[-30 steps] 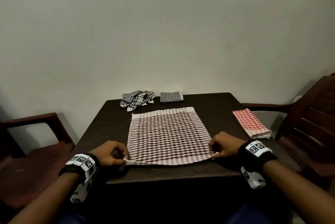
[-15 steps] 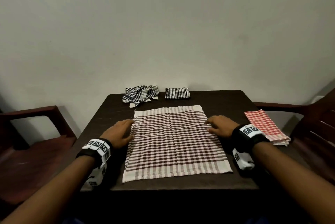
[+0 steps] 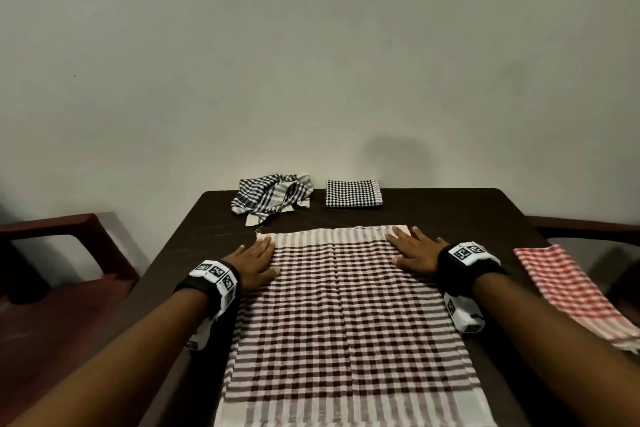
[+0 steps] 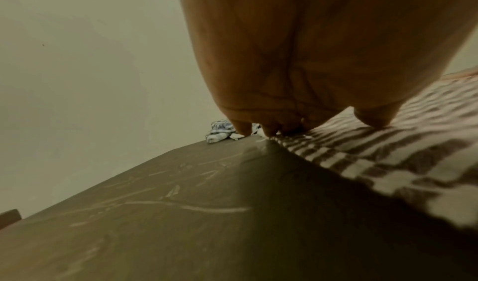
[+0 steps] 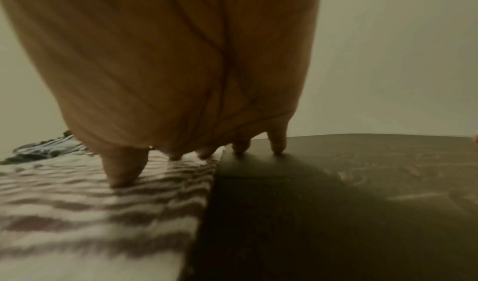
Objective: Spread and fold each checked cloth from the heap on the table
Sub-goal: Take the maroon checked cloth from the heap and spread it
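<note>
A brown-and-white checked cloth (image 3: 346, 316) lies spread flat on the dark table (image 3: 450, 208). My left hand (image 3: 254, 262) lies flat with straight fingers on the cloth's far left corner, partly on the table. My right hand (image 3: 414, 248) lies flat on the far right corner. In the wrist views the left fingertips (image 4: 372, 117) and right fingertips (image 5: 124, 173) press on the cloth (image 4: 388, 152) (image 5: 90, 213). A crumpled heap of dark checked cloths (image 3: 273, 196) sits at the table's far edge, beyond both hands.
A folded black-and-white checked cloth (image 3: 353, 193) lies right of the heap. A folded red checked cloth (image 3: 575, 291) rests at the table's right edge. Wooden chairs stand left (image 3: 62, 253) and right (image 3: 588, 229). A wall runs close behind the table.
Both hands let go of the cloth's near corners and slid along its side edges to the far corners, flattening out. The cloth now lies smoother and my view has moved closer.
</note>
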